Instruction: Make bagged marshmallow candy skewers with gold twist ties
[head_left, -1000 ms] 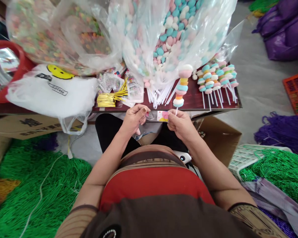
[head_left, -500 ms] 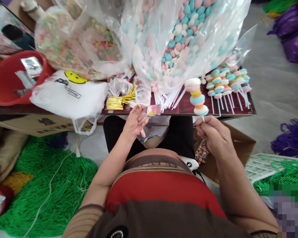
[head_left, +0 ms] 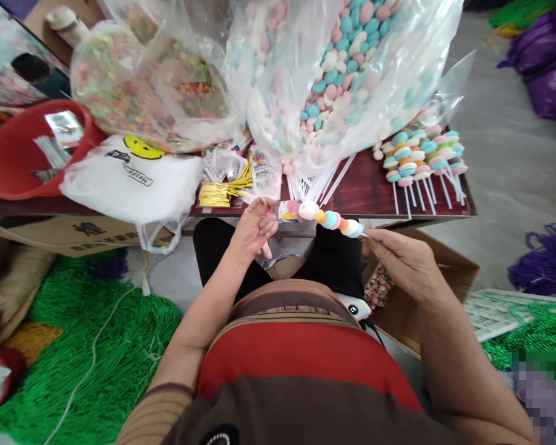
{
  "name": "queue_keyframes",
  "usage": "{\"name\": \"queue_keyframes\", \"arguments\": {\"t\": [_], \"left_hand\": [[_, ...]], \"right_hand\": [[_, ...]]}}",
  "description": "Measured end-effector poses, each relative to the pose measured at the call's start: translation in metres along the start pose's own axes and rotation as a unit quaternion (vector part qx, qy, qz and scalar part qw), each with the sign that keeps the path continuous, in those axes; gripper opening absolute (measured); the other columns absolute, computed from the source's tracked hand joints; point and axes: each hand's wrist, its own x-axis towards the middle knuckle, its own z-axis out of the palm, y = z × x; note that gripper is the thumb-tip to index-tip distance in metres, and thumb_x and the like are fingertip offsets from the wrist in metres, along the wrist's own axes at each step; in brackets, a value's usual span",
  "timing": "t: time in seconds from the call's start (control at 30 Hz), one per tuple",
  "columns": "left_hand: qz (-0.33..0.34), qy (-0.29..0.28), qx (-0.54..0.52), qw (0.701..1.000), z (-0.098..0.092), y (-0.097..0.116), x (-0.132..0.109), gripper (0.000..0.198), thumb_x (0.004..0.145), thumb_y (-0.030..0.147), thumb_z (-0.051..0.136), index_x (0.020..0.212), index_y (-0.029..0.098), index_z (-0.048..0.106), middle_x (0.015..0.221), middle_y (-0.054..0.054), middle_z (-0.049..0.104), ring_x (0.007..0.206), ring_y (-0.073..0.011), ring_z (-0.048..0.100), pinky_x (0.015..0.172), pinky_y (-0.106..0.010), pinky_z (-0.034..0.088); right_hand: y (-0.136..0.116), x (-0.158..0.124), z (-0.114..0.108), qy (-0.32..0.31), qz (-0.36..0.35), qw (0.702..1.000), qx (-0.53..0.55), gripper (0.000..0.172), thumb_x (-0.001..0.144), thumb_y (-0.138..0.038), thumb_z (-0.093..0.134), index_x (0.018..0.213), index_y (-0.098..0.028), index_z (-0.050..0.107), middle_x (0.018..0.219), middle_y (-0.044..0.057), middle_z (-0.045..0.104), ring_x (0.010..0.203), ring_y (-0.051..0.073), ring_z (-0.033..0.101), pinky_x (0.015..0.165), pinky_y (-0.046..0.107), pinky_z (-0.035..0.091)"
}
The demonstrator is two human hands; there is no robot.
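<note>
While my left hand pinches a wrapper by the near edge of the counter, my right hand grips a candy skewer.

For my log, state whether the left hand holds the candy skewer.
No: the right hand holds the candy skewer, while the left hand holds a printed wrapper.

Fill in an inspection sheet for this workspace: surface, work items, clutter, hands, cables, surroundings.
Surface: dark red table, glossy.
Work items: candy stick, tilted, its top end against or inside a printed wrapper; which, cannot tell.
Clutter: bags of sweets, yellow ties, white sticks, other candy sticks, red tub.
Hands: left hand holds the printed wrapper; right hand grips the candy stick's lower end.
Cables: white cord over green strands on the floor.
Surroundings: cardboard box, purple sacks.
</note>
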Motion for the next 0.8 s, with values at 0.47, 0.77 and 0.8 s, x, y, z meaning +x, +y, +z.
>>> {"name": "queue_keyframes", "arguments": {"t": [0.47,0.77,0.8], "left_hand": [[0.016,-0.044,0.047,0.998,-0.005,-0.003,0.004,0.033,0.068,0.042,0.091,0.072,0.016,0.070,0.040,0.012,0.035,0.032,-0.0001,0.023,0.034,-0.013,0.027],[0.009,-0.040,0.083,0.996,-0.003,-0.001,0.004,0.031,0.072,0.041,0.089,0.072,0.016,0.070,0.040,0.011,0.036,0.033,-0.0004,0.025,0.035,-0.013,0.026],[0.010,-0.041,0.089,0.995,-0.003,-0.001,0.004,0.032,0.071,0.042,0.089,0.072,0.016,0.070,0.040,0.011,0.036,0.033,-0.0004,0.025,0.035,-0.013,0.026]], "right_hand": [[0.002,-0.003,-0.004,0.074,0.064,0.994,0.045,0.016,0.094,-0.040,0.065,0.095,-0.025,0.071,0.079,0.002,0.078,0.067,0.018,0.073,0.064,0.031,0.060],[0.015,0.000,-0.009,0.135,-0.027,0.990,-0.031,0.012,0.092,-0.035,0.069,0.092,-0.029,0.078,0.079,0.003,0.077,0.078,0.023,0.071,0.079,0.043,0.058],[0.018,0.001,-0.011,0.144,-0.050,0.987,-0.052,0.011,0.092,-0.035,0.069,0.092,-0.029,0.078,0.077,0.002,0.076,0.077,0.023,0.069,0.081,0.044,0.057]]}}
